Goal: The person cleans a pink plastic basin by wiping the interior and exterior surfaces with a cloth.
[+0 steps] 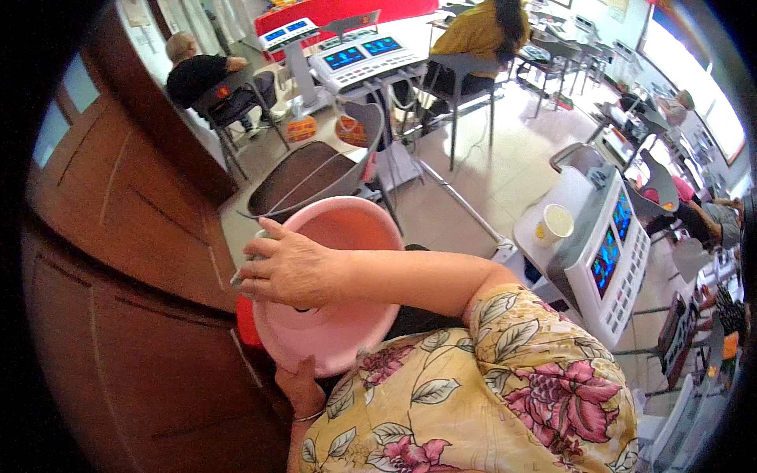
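A round pink plastic basin (347, 229) is tilted in front of me, its inside facing up and to the right. My right hand (288, 270) reaches across it from the right and presses a small grey cloth (251, 254) against the basin's left rim. My left hand (300, 388), with a thin bracelet at the wrist, grips the lower rim from underneath. My floral sleeve (505, 386) fills the lower right and hides the basin's lower right part. Something red (247, 323) shows just below the basin's left side.
Brown wooden door panels (118, 260) stand close on the left. A grey chair (315, 177) is just beyond the basin. White machines with blue screens (607, 252) stand at right and far centre, one with a paper cup (557, 222) on it. Seated people are farther off.
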A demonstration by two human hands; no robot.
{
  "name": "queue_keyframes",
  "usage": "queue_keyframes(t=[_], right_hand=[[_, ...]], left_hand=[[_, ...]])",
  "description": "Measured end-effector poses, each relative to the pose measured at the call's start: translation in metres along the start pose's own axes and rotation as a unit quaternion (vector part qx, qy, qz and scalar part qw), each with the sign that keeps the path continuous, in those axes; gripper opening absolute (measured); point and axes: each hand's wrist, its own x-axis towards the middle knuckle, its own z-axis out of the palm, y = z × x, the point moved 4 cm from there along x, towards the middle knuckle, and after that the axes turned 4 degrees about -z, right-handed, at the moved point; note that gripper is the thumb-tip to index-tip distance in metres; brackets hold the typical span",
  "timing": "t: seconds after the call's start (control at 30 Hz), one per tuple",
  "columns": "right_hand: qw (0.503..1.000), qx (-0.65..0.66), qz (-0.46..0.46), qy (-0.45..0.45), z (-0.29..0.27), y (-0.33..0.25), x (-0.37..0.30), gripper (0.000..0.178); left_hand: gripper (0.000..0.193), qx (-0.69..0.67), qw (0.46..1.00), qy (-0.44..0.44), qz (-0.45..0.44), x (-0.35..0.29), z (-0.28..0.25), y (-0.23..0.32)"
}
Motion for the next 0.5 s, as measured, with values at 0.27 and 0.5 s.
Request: queue_keyframes(t=[0.27,0.5], right_hand=[[0.994,0.011,0.090,0.062,0.017,0.064,-0.050,0.034],[0.879,0.156,0.451,-0.009,0.062,0.120,-0.157,0.034]], left_hand=[[0.043,-0.025,0.999,-0.010,0.042,0.006,0.002,-0.006],[0.040,-0.025,0.999,0.036,0.011,0.002,0.003,0.018]])
